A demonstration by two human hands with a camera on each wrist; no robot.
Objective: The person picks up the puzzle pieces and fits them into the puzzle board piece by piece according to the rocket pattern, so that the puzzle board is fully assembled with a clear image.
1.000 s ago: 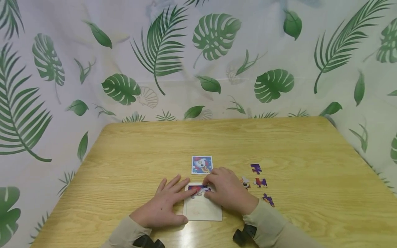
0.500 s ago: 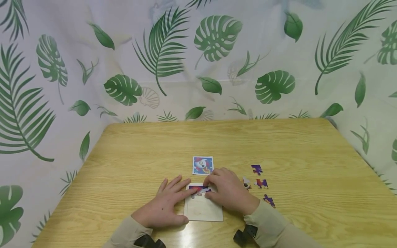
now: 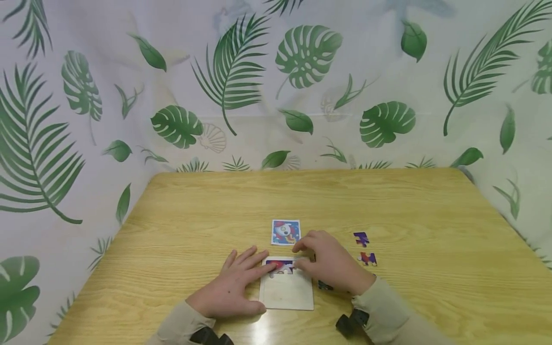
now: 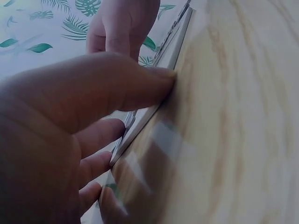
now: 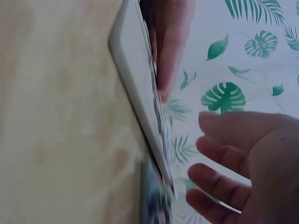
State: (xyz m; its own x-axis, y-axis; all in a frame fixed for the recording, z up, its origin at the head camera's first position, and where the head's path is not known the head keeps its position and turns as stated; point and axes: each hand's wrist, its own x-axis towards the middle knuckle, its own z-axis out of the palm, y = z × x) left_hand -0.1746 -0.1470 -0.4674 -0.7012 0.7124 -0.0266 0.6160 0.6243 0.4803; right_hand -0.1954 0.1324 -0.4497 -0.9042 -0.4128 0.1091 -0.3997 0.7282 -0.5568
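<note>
A pale puzzle tray (image 3: 286, 294) lies on the wooden table (image 3: 388, 201), with a few coloured pieces (image 3: 280, 266) fitted along its top edge. My left hand (image 3: 241, 275) lies flat, its straight fingers resting on the tray's left side and the thumb against the tray's edge (image 4: 173, 46). My right hand (image 3: 321, 261) hovers at the tray's top right corner. In the right wrist view its fingers (image 5: 224, 144) are loosely curled and hold nothing. A dark loose piece (image 3: 325, 285) peeks out under its wrist.
A small picture card of a rocket (image 3: 285, 232) lies just beyond the tray. Two loose pieces (image 3: 361, 238) (image 3: 368, 258) sit to the right of my right hand. A leaf-print curtain (image 3: 302, 72) encloses the table on three sides.
My right hand has slid a little to the right, off the fitted pieces, and now covers the white loose piece beside the tray. The left hand has stayed put.
</note>
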